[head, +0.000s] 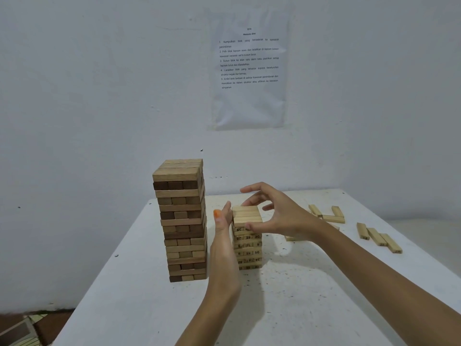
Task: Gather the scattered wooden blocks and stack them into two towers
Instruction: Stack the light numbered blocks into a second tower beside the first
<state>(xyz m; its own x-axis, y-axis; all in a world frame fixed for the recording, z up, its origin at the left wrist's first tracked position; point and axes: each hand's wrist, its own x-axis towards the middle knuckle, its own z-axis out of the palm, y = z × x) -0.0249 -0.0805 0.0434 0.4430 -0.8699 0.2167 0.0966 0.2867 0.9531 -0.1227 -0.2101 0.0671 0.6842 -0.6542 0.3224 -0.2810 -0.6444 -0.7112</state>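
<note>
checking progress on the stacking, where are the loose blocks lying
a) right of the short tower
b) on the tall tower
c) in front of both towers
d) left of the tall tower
a: the loose blocks lie on the table to the right of the short tower, past the right hand.

One wide-angle view, worn on the person's head, looks forward and slightly down across the speckled white counter toward the white wall and the printed paper sheet on it. It sits close: the left forearm and right forearm enter from the bottom edge, and the tall brown wooden block tower and shorter pale numbered wooden block tower stand mid-frame, within arm's reach
</note>
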